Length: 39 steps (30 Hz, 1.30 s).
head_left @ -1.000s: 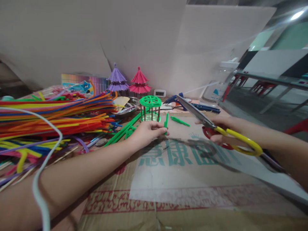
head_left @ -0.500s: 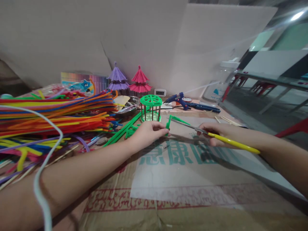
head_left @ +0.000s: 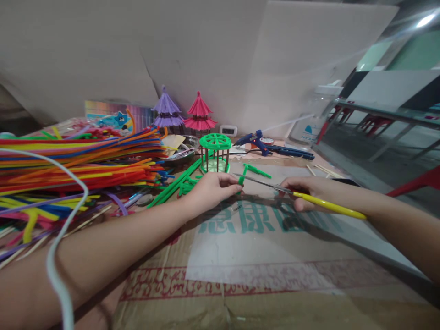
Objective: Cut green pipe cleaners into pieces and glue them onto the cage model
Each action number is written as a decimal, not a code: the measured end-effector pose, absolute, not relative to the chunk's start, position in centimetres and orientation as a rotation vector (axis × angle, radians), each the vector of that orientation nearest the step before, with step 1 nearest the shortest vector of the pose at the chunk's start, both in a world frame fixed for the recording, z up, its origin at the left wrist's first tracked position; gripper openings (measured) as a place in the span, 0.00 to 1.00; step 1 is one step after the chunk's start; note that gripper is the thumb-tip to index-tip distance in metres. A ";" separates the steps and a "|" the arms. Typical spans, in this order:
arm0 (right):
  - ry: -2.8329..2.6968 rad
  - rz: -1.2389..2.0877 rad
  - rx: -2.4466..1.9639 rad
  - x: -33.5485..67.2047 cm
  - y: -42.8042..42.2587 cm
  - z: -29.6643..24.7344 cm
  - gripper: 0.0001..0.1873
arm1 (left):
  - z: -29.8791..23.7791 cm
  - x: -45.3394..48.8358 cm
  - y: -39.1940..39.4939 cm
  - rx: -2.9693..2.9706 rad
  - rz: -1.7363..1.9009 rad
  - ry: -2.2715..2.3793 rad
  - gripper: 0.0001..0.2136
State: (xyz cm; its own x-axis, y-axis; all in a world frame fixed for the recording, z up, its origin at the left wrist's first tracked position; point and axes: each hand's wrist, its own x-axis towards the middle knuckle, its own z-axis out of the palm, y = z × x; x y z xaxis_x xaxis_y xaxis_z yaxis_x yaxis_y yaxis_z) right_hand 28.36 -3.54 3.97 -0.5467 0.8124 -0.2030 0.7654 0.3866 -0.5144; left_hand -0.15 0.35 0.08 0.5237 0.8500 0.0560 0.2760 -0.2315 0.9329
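I have a short, fuzzy green stem (head_left: pixel 241 180) pinched in the left hand (head_left: pixel 213 191) over the milky sheet (head_left: pixel 237 259); the right hand (head_left: pixel 307 189) grips yellow-handled scissors (head_left: pixel 309 198), metal blades (head_left: pixel 259 182) at the stem. Beyond stands a spoked green frame (head_left: pixel 215 141) on brown posts (head_left: pixel 217 158).

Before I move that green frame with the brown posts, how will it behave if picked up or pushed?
The green frame probably feels light: it's mostly open space between a spoked top and base. Its thin brown posts might bend or loosen if squeezed. A low push would likely slide it, as base and top look similarly wide.
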 end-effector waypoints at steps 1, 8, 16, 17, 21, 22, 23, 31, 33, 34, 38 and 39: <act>-2.545 0.874 -1.452 28.3 -3.5 4.0 0.21 | 0.1 -0.2 0.3 1.769 0.721 0.944 0.07; -2.511 0.867 -1.477 28.2 -3.4 3.7 0.23 | 0.1 -0.2 0.3 1.783 0.712 0.924 0.07; -2.502 0.898 -1.482 28.1 -3.4 3.7 0.21 | 0.3 -0.2 0.2 1.820 0.701 0.933 0.09; -2.503 0.890 -1.487 28.1 -3.4 3.6 0.21 | 0.3 -0.2 0.2 1.819 0.699 0.934 0.09; -2.494 0.898 -1.502 28.1 -3.5 3.6 0.21 | 0.5 -0.2 0.2 1.800 0.707 0.942 0.08; -2.490 0.902 -1.502 28.1 -3.5 3.6 0.22 | 0.4 -0.2 0.2 1.796 0.707 0.940 0.08; -2.488 0.905 -1.503 28.1 -3.5 3.7 0.22 | 0.4 -0.2 0.2 1.792 0.706 0.938 0.08; -2.502 0.870 -1.535 28.1 -3.6 3.8 0.23 | 0.3 -0.2 0.2 1.796 0.713 0.920 0.07; -2.499 0.886 -1.531 28.1 -3.6 3.8 0.22 | 0.4 -0.2 0.1 1.788 0.707 0.923 0.07; -2.496 0.896 -1.528 28.1 -3.6 3.8 0.22 | 0.4 -0.2 0.1 1.785 0.703 0.923 0.08; -2.502 0.925 -1.515 28.2 -3.7 3.9 0.23 | 0.3 -0.2 0.2 1.804 0.713 0.933 0.08; -2.515 0.930 -1.503 28.3 -3.7 3.9 0.23 | 0.3 -0.2 0.3 1.808 0.717 0.936 0.08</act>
State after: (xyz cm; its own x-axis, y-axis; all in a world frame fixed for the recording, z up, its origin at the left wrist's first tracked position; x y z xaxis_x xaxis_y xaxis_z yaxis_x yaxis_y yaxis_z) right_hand 28.26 -3.66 3.94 -0.5200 0.8197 -0.2400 0.7786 0.3394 -0.5278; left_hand -0.17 0.27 0.30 0.5364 0.8410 0.0714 0.2884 -0.2621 0.9209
